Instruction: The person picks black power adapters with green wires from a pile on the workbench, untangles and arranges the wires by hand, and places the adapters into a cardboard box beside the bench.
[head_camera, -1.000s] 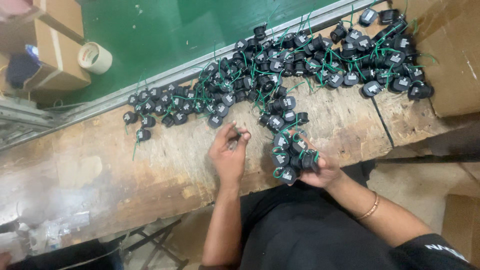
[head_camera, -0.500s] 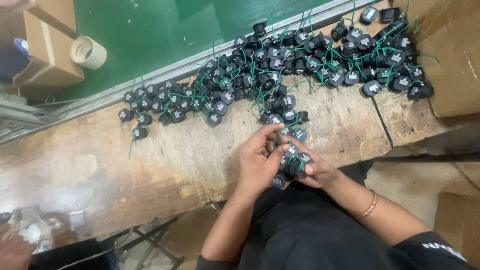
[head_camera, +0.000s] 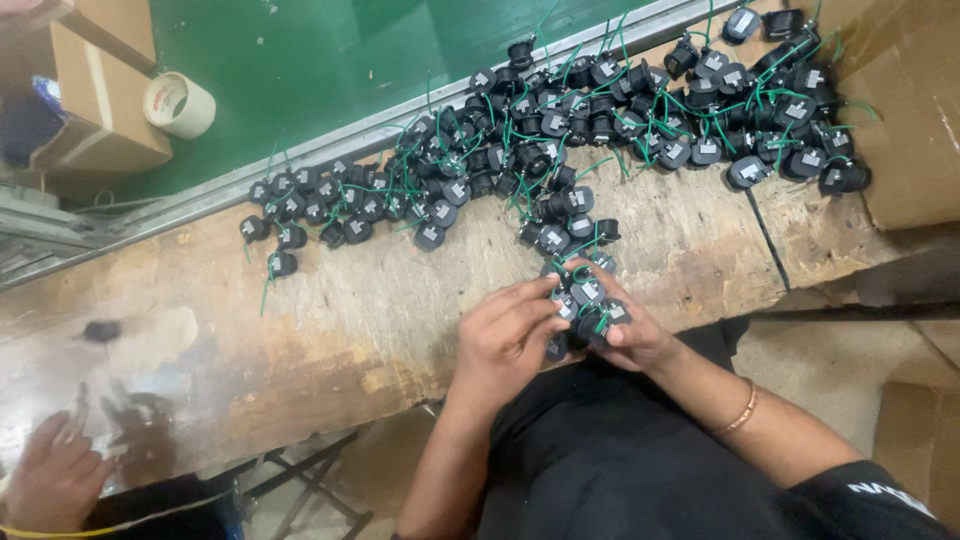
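Dozens of small black parts (head_camera: 560, 130) with green leads lie spread on the worn wooden counter (head_camera: 340, 320), in a loose band starting just beyond the hands and running far out to their left and right. Largest items first: a brown box (head_camera: 905, 110) stands far to the right of the right hand, contents not visible; a second carton (head_camera: 90, 95) sits well beyond and left of the left hand, on the green floor (head_camera: 320, 70), contents unclear. A tape roll (head_camera: 180, 104) stands just beside that carton.

Step in hand, as judged: gathering parts into a bundle. Right hand (head_camera: 625, 335) cups a cluster (head_camera: 585, 305) of several parts, fingers curled round them at the counter's near edge. Left hand (head_camera: 505, 335) touches the same cluster from its side, fingertips pinching one part or its lead; which, cannot tell.

Next move calls for a fine pinch, keeping leads untangled without loosening the cupped cluster.

Another person's hand (head_camera: 50, 480) rests far to the left, near the edge.
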